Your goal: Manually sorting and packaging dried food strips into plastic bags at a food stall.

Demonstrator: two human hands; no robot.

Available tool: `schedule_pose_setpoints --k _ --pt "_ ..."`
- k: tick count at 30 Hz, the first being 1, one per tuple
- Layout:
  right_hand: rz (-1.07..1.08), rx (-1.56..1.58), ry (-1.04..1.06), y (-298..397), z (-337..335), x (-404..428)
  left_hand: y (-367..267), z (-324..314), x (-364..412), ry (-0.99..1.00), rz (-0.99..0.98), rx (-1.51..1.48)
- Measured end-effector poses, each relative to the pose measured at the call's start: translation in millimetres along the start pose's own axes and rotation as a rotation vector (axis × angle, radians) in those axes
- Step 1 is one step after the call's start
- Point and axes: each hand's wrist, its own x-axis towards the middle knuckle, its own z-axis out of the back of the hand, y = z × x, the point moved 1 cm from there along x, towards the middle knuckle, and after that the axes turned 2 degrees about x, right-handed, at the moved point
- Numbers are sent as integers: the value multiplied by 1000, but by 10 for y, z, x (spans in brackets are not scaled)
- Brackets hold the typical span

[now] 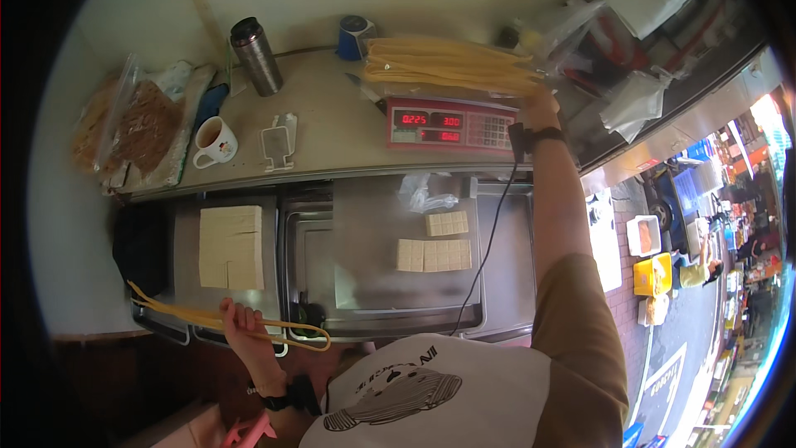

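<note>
My left hand (244, 322) grips a few long, looped yellow strips (298, 335), which look like dried beancurd sticks, near the front edge of the steel trays. Far to the right, my outstretched right hand (542, 106) is at the right end of a larger bundle of such strips (451, 65), apparently gripping it; the fingers are partly hidden and blurred. This bundle is over the back of a red digital scale (451, 127), whose display is lit. A plastic sheet or bag shows around the bundle.
Tofu slabs (230, 249) and scored tofu blocks (434, 255) lie on steel trays (373, 286). A mug (215, 142), steel flask (256, 57), phone stand (278, 143) and knife (367, 92) are on the counter. A cable (491, 242) hangs from my right wrist. Plastic bags (634, 102) hang at right.
</note>
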Motion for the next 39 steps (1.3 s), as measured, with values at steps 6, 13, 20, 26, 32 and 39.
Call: schedule_pose_setpoints --k 6,13,20,26,32,39 --pt "-94 775 -138 1001 -579 -342 -183 329 -307 -41 -97 -13" --pt "92 1135 320 2821 -586 -596 -52 148 -841 3 -84 -72" --pt "567 746 441 4337 -608 -2251 -116 565 -1367 -41 -160 53" --pt "301 692 1031 4814 -827 -4212 -513 909 -1790 -126 -327 90" --pt "22 535 1843 4833 -1015 -6489 -1243 1868 -2676 -190 -476 295" --pt "-63 583 2185 4750 -1111 -9205 -2139 3940 -4243 -631 -472 377"
